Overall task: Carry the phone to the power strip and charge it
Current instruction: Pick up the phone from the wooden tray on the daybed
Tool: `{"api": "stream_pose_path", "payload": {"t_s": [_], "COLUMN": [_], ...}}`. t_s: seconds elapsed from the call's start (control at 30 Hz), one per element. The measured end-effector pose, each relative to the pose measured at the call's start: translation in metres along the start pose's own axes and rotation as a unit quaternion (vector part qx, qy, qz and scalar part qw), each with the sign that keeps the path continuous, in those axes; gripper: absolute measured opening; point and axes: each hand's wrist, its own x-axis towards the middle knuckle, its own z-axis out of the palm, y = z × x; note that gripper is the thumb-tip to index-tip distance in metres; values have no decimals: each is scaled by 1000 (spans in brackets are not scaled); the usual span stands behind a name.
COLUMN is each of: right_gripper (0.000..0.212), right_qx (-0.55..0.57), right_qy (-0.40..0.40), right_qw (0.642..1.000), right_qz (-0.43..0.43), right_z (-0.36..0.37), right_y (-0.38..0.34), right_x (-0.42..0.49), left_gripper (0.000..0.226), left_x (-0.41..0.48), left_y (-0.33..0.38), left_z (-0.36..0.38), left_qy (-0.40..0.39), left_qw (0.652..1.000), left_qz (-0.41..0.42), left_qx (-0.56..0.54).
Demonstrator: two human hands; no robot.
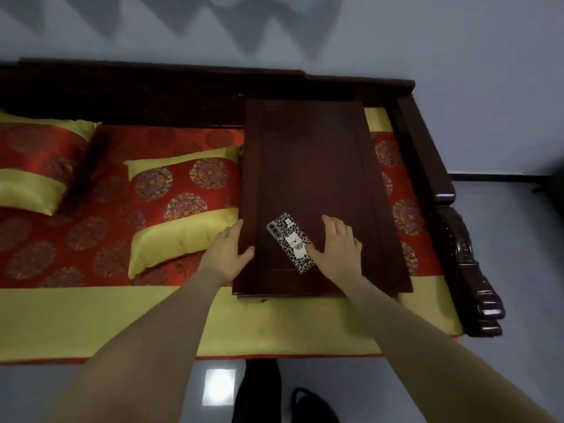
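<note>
Phone (pixel 291 242) lies face down on the dark surface (pixel 311 166), not yet lifted. Right hand (pixel 337 244) is spread, thumb touching the phone's edge; left hand (pixel 230 248) rests loosely curled on the surface's rim. Carrying and charging remain; no power strip is visible.

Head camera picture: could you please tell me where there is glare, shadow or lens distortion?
Head view: a bright square of glare on the glossy floor near the feet; zigzag shadows across the wall; wide-angle bending curves the sofa frame; the phone on the small table is slightly soft.
</note>
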Motion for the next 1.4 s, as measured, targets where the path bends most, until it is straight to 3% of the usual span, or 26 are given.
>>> {"api": "stream_pose_path", "payload": {"t_s": [0.23,0.47,0.67,0.87,0.97,1.13,1.3,1.4], "right_gripper": [83,82,79,98,102,102,98,96], "right_qx": [-4,-29,-5,24,19,17,22,36], "right_qy": [-110,-105,-90,-96,-106,-129,-131,-131], "right_qw": [993,994,996,995,994,988,986,985], "right_qz": [33,-22,-26,-23,-36,-84,-102,-105], "right_z": [57,78,80,79,76,72,68,63], "right_y": [11,15,17,19,24,35,35,36], "right_x": [13,22,25,30,31,31,36,41], "left_gripper": [55,57,56,48,43,35,17,10], "left_x": [58,87,106,111,117,116,108,102], "left_y": [-11,-8,0,0,2,5,9,10], "left_z": [32,50,55,60,61,58,56,55], "left_qy": [-54,-77,-77,-43,-39,-140,-164,-153], "left_qw": [998,996,985,977,963,935,848,826], "left_qz": [1,-14,-80,-98,-156,-209,-263,-262], "left_qx": [15,-31,-134,-184,-216,-249,-431,-474]}}
